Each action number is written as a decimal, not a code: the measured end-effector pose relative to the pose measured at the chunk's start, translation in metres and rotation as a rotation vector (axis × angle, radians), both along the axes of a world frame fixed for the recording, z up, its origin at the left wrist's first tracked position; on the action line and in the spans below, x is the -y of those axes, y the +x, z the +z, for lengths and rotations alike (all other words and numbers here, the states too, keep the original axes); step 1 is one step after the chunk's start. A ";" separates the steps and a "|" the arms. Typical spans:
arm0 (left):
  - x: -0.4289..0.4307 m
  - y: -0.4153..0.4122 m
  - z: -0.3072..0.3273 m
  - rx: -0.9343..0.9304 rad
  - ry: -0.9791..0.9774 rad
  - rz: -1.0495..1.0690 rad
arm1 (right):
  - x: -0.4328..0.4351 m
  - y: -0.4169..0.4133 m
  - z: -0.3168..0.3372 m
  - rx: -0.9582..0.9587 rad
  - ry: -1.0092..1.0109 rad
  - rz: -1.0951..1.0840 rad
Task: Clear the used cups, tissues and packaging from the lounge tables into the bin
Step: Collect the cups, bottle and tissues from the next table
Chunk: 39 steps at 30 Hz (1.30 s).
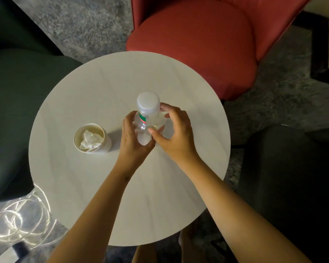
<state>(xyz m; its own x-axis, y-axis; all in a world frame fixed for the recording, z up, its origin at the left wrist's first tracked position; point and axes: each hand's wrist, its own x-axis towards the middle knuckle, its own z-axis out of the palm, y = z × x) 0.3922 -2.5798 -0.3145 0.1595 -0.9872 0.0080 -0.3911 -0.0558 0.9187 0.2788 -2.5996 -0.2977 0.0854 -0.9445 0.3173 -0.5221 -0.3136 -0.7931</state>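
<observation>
Bottle (147, 118) between both hands

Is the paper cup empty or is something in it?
Not empty. The paper cup stands upright with a crumpled tissue inside.

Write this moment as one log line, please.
both hands: left hand, right hand hold clear plastic bottle | round white table: paper cup containing crumpled tissue

bottle (148, 118) label unreadable — base hidden by hands
</observation>
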 end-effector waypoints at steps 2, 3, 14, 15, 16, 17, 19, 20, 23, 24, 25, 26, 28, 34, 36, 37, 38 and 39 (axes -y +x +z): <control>-0.003 0.001 -0.004 0.003 0.016 -0.009 | -0.004 0.000 -0.004 -0.004 -0.016 0.000; -0.004 0.002 -0.004 0.007 0.025 -0.015 | -0.006 0.000 -0.005 -0.003 -0.011 0.001; -0.025 0.000 0.014 0.132 -0.006 0.050 | -0.021 -0.024 0.002 0.084 0.104 -0.017; -0.031 -0.002 0.019 0.145 -0.019 0.073 | -0.025 -0.029 0.004 0.082 0.106 -0.011; -0.038 -0.006 0.023 0.163 -0.030 0.091 | -0.029 -0.035 0.007 0.079 0.107 -0.003; -0.046 -0.010 0.028 0.183 -0.036 0.102 | -0.033 -0.039 0.009 0.077 0.109 0.006; -0.062 -0.018 0.041 0.211 -0.055 0.122 | -0.041 -0.050 0.018 0.070 0.114 0.019; -0.068 -0.022 0.050 0.220 -0.072 0.140 | -0.045 -0.055 0.024 0.063 0.113 0.022; -0.077 -0.035 0.079 0.260 -0.143 0.160 | -0.058 -0.070 0.046 0.047 0.083 0.008; -0.077 -0.040 0.089 0.279 -0.168 0.132 | -0.062 -0.075 0.053 0.046 0.068 -0.008; -0.077 -0.046 0.099 0.299 -0.188 0.088 | -0.066 -0.081 0.061 0.045 0.053 -0.027; -0.076 -0.053 0.109 0.322 -0.200 0.030 | -0.071 -0.087 0.069 0.046 0.037 -0.049; -0.073 -0.070 0.126 0.367 -0.217 -0.092 | -0.082 -0.101 0.084 0.040 -0.002 -0.098; -0.074 -0.152 0.164 0.402 -0.250 -0.415 | -0.129 -0.186 0.116 -0.008 -0.040 -0.338; -0.076 -0.187 0.176 0.380 -0.289 -0.514 | -0.147 -0.223 0.123 -0.011 -0.025 -0.417; -0.077 -0.205 0.180 0.365 -0.303 -0.556 | -0.156 -0.242 0.126 -0.008 -0.025 -0.462; -0.079 -0.224 0.184 0.349 -0.312 -0.593 | -0.165 -0.260 0.128 -0.005 -0.030 -0.512; -0.081 -0.244 0.187 0.333 -0.314 -0.630 | -0.174 -0.278 0.130 -0.005 -0.033 -0.561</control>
<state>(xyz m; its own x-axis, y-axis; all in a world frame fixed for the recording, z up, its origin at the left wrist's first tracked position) 0.1477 -2.4989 -0.1276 -0.4908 -0.8342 0.2515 -0.5203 0.5121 0.6834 0.0012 -2.4252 -0.1680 -0.4257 -0.8353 0.3480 -0.6195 -0.0113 -0.7849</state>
